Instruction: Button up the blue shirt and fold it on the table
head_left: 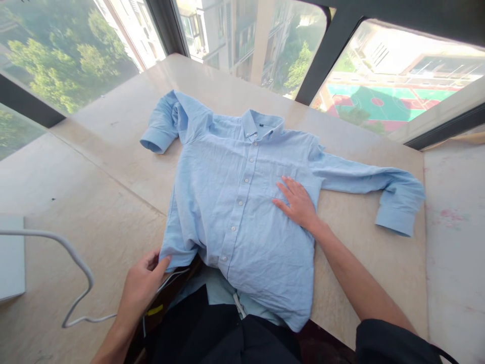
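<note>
A light blue button-up shirt [212, 187] lies front side up on the pale stone ledge, its collar toward the windows. Its buttons are done up along the front, and its lower hem hangs over the near edge toward my lap. The sleeve on the left is bent back on itself; the one on the right stretches outward with its cuff folded down. My left hand [146, 275] pinches the shirt's lower left corner between thumb and fingers. Flat on the chest, near the pocket, rests my right hand [297, 202] with its fingers spread.
A white cable [76, 253] curves over the ledge [113, 217] at the left, close to my left forearm. Beside it is a white flat object [11, 258], partly out of view. Dark-framed windows [250, 45] border the far side. A pale wall [454, 242] stands at the right.
</note>
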Motion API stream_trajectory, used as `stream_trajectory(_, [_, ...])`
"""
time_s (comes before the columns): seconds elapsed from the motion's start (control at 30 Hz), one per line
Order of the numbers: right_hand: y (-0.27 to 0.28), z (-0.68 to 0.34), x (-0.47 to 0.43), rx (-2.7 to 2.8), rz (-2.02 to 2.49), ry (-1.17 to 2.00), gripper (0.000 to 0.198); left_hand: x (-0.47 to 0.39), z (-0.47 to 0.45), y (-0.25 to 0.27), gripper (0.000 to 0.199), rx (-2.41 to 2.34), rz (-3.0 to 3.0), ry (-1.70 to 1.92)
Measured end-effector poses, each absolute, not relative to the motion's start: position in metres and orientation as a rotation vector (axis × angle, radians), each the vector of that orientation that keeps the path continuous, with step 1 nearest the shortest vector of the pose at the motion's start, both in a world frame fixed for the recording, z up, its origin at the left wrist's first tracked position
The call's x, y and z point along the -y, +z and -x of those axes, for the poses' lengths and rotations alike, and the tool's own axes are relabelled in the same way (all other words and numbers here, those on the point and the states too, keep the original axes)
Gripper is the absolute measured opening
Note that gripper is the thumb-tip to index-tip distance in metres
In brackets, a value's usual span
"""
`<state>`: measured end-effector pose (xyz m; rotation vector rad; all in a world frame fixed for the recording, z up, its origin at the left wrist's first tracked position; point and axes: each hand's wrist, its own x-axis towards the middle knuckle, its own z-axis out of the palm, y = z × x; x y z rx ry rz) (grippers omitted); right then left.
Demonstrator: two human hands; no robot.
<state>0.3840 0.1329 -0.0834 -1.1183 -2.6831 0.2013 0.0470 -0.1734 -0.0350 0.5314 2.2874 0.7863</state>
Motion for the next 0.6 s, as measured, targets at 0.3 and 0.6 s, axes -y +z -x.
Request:
stream_trajectory(0.3, [-0.085, -0.39, -0.139, 2.661, 1.098, 0.258, 0.065, 0.196, -0.015, -0.027, 0.045, -2.459, -0.284, 1.091])
stream_trajectory(0.6, [-0.084, -0.394, -0.143, 2.655, 1.14, 0.32, 0.059, 0.186, -0.021, -0.026, 0.045, -2.956, -0.82, 0.777])
